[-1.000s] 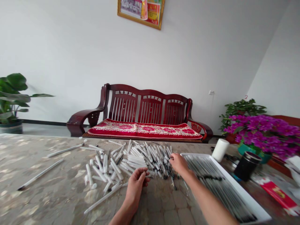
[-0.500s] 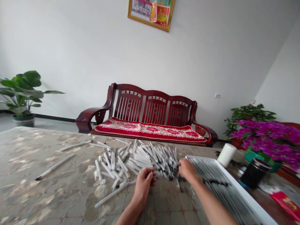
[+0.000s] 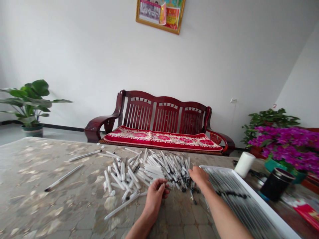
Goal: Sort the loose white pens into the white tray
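Note:
A heap of white pen barrels and caps (image 3: 152, 167) lies in the middle of the stone-patterned table (image 3: 50, 205). My left hand (image 3: 156, 194) rests at the heap's near edge, fingers curled round a white pen piece. At the heap's right side, beside a white tray (image 3: 274, 215) full of thin dark refills, my right hand (image 3: 199, 176) has its fingers bent down among the dark-tipped pens; what they hold is hidden. Several long white pens (image 3: 63, 177) lie loose to the left.
A white cup (image 3: 244, 164) and a black jar (image 3: 276, 184) stand right of the tray, with purple flowers (image 3: 289, 147) behind and a red packet (image 3: 306, 212) near the edge. A dark wooden bench (image 3: 161, 122) with a red cushion stands behind the table. A potted plant (image 3: 32, 103) sits far left.
The view has shifted a little to the left and downward. Both hands stay at the pen heap, with the left fingers curling slightly tighter.

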A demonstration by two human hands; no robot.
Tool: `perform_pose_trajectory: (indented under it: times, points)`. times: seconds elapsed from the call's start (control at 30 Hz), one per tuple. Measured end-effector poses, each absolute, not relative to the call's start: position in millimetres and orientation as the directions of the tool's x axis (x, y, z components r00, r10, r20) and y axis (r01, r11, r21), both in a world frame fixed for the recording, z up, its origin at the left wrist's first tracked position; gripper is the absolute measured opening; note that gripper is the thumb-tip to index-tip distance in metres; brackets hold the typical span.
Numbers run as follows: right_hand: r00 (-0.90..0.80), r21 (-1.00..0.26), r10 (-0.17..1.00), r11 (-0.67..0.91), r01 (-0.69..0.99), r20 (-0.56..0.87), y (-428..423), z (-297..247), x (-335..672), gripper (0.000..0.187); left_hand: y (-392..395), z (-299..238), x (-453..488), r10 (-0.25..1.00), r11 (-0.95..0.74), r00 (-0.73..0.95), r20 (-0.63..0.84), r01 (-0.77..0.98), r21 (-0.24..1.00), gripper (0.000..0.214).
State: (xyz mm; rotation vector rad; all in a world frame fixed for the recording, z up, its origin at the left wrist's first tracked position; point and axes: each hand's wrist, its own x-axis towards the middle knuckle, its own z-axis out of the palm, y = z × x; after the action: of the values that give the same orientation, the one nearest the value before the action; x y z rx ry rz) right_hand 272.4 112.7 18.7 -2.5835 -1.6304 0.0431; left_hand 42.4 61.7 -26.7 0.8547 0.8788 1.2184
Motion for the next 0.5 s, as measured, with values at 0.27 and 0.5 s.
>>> perform_pose_trajectory:
  times: [0.27, 0.5]
  points:
    - [0.411, -0.136, 0.910, -0.400, 0.906, 0.059, 89, 35, 267, 0.030, 58, -24, 43, 0.990, 0.122, 0.119, -0.080, -0.400, 0.908, 0.026]
    - [0.037, -0.276, 0.976, 0.025, 0.961, 0.215, 29, 33, 210, 0.021, 50, -15, 44, 0.978, 0.097, 0.204, -0.032, -0.319, 0.943, 0.034]
